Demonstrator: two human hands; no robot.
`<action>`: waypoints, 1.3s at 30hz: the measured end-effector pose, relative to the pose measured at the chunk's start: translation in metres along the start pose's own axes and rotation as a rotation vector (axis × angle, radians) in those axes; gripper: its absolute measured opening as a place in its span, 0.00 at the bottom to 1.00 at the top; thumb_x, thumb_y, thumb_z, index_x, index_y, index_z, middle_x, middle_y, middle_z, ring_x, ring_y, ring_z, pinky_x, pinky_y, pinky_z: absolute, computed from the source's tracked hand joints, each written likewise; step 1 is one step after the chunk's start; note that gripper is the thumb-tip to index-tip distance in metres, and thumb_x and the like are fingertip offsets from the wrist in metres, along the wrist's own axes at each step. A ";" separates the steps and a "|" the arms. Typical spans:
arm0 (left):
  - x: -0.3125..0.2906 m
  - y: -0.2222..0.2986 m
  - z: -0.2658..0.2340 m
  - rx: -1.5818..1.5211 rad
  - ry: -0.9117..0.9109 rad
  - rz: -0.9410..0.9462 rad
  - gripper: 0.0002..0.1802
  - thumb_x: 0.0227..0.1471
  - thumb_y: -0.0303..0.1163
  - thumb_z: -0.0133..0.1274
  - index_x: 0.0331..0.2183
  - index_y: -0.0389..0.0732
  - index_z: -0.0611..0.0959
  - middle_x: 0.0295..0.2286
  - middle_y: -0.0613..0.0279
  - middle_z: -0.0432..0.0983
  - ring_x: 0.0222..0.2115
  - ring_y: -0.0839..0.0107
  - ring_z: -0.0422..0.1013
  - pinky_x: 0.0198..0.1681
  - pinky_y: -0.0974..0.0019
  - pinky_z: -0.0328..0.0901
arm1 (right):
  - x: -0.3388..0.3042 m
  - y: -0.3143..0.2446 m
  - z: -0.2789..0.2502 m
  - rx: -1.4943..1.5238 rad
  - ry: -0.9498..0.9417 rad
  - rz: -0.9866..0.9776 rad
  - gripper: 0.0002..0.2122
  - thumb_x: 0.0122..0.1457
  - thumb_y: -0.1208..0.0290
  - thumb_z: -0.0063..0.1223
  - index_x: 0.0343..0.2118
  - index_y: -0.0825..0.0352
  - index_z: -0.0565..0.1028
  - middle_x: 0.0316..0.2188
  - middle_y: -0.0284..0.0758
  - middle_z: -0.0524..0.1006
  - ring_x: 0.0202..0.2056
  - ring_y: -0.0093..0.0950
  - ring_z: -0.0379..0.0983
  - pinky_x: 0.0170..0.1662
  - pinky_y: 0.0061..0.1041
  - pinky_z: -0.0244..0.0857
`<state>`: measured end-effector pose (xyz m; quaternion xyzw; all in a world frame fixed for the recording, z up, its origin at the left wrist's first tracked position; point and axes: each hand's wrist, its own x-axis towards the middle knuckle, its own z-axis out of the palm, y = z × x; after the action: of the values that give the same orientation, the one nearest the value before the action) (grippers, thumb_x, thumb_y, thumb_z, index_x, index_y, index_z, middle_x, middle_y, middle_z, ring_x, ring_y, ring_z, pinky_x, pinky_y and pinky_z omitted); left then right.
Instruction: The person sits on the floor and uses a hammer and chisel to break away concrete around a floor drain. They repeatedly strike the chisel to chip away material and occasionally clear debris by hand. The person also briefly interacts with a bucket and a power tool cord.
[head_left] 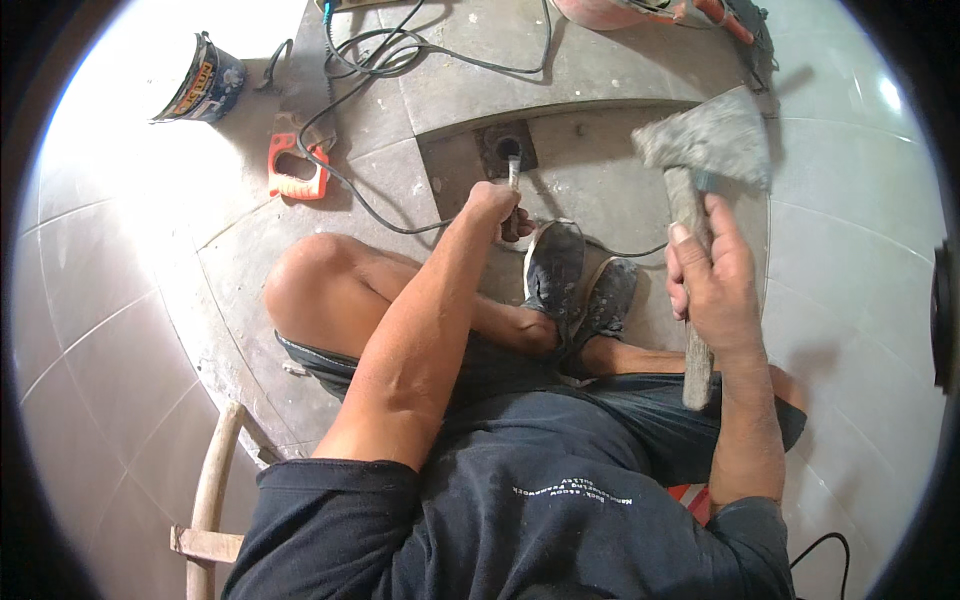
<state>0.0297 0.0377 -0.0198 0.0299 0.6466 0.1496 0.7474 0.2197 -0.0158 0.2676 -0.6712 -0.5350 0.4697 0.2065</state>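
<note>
My right hand (pixel 714 268) is wrapped round the wooden handle of a hatchet (pixel 697 362), raised to the right of the recess in the floor. Its broad, dust-grey head is slightly blurred, blunt end to the left and wide blade to the right. In front of me, my left hand (pixel 492 203) grips a narrow chisel (pixel 514 174). The chisel's far end reaches the dark square drain piece (pixel 494 137) with a round hole, set in the recess. Whether the tip touches the hole's edge I cannot tell. Hatchet and chisel are apart.
My dusty dark shoes (pixel 556 268) rest just right of my left hand. An orange-handled saw (pixel 298 190) lies at the left, near a dark bucket (pixel 220 88). A black cable (pixel 385 225) loops across the tiles. A wooden frame (pixel 210 470) stands lower left, a pink basin (pixel 610 12) far right.
</note>
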 end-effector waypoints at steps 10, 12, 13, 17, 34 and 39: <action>0.024 -0.010 -0.017 0.273 -0.025 0.135 0.09 0.60 0.23 0.48 0.35 0.28 0.80 0.22 0.50 0.77 0.17 0.62 0.71 0.17 0.57 0.62 | -0.011 0.057 0.024 -0.535 -0.186 -0.129 0.15 0.66 0.71 0.52 0.49 0.72 0.64 0.25 0.55 0.75 0.28 0.59 0.75 0.32 0.50 0.69; 0.025 -0.011 -0.015 0.222 -0.025 0.140 0.09 0.61 0.24 0.48 0.35 0.30 0.81 0.24 0.51 0.78 0.19 0.63 0.72 0.18 0.57 0.63 | -0.016 0.068 0.030 -0.523 -0.207 -0.150 0.14 0.66 0.72 0.51 0.49 0.72 0.64 0.25 0.55 0.75 0.29 0.59 0.75 0.33 0.51 0.69; 0.026 -0.009 -0.016 0.247 -0.025 0.130 0.09 0.61 0.24 0.48 0.35 0.30 0.81 0.24 0.51 0.78 0.19 0.64 0.72 0.18 0.57 0.63 | -0.016 0.072 0.033 -0.517 -0.218 -0.160 0.14 0.66 0.72 0.51 0.49 0.72 0.64 0.25 0.55 0.75 0.29 0.59 0.75 0.33 0.51 0.69; 0.029 -0.006 -0.017 0.249 -0.029 0.128 0.13 0.60 0.27 0.48 0.27 0.31 0.82 0.21 0.51 0.77 0.16 0.63 0.71 0.17 0.57 0.61 | -0.013 0.081 0.038 -0.516 -0.308 -0.138 0.14 0.68 0.69 0.50 0.49 0.74 0.64 0.27 0.56 0.76 0.31 0.61 0.75 0.36 0.52 0.69; 0.076 0.003 -0.021 -0.178 -0.403 -0.109 0.09 0.66 0.26 0.42 0.39 0.33 0.76 0.27 0.62 0.67 0.25 0.70 0.62 0.28 0.63 0.63 | 0.048 0.132 0.096 -0.835 -0.461 -0.464 0.19 0.68 0.53 0.51 0.37 0.69 0.68 0.28 0.50 0.80 0.30 0.51 0.81 0.33 0.46 0.77; 0.072 0.003 -0.016 -0.209 -0.400 -0.128 0.09 0.67 0.27 0.41 0.39 0.34 0.75 0.26 0.63 0.65 0.23 0.72 0.60 0.26 0.64 0.61 | 0.051 0.139 0.098 -0.849 -0.488 -0.532 0.22 0.68 0.50 0.49 0.35 0.69 0.68 0.26 0.51 0.80 0.28 0.49 0.82 0.31 0.43 0.78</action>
<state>0.0223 0.0571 -0.0903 -0.0599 0.4674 0.1590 0.8676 0.2079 -0.0388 0.0922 -0.4092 -0.8605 0.2864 -0.1005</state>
